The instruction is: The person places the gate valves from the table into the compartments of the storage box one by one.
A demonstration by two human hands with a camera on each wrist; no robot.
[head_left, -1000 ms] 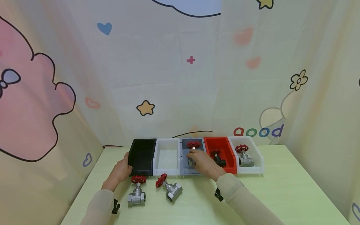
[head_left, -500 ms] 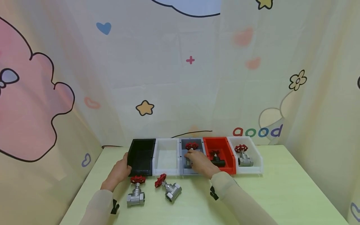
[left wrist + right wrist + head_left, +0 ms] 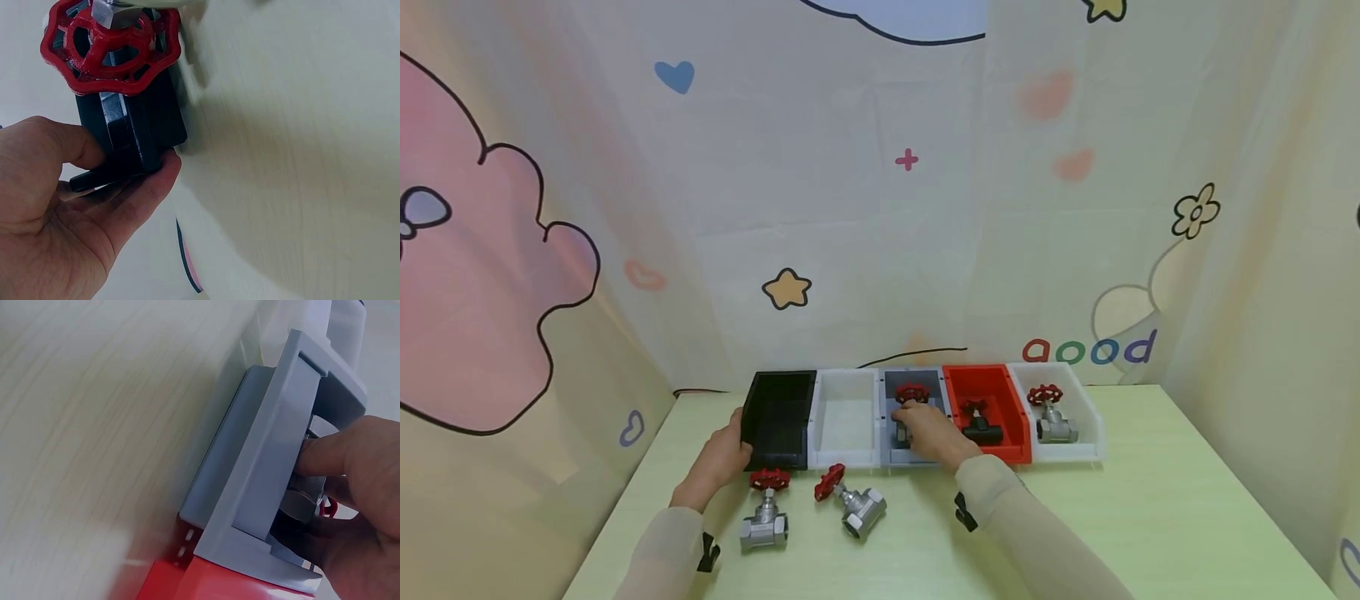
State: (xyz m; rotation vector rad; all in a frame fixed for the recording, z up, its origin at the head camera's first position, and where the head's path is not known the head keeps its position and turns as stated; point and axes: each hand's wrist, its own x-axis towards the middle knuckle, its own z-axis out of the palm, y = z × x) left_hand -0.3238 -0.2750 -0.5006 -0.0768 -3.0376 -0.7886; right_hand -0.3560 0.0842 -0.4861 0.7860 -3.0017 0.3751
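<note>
In the head view my left hand (image 3: pixel 715 457) holds the left side of the black bin (image 3: pixel 780 421); the left wrist view has the thumb inside its wall and the fingers outside. My right hand (image 3: pixel 929 429) reaches into the grey bin (image 3: pixel 894 457). Its thumb and fingers grip the metal body of a gate valve (image 3: pixel 302 495), whose red handwheel (image 3: pixel 912 393) points to the back of that bin. Most of this valve body is hidden by the hand. Two more silver valves with red handwheels, a left valve (image 3: pixel 765 527) and a tilted valve (image 3: pixel 862 510), lie on the table in front.
The bins stand in one joined row. A white bin (image 3: pixel 847 417) sits between black and grey. To the right, a red bin (image 3: pixel 1018 446) holds a black valve (image 3: pixel 981 429), and another white bin (image 3: pixel 1093 425) holds a silver valve (image 3: pixel 1055 425). A patterned curtain (image 3: pixel 850 208) hangs behind.
My right hand and the valve in the grey bin have shifted slightly left, and the handwheel sits a little lower. The wrist uncovers more of the black valve. My left hand stays on the black bin.
</note>
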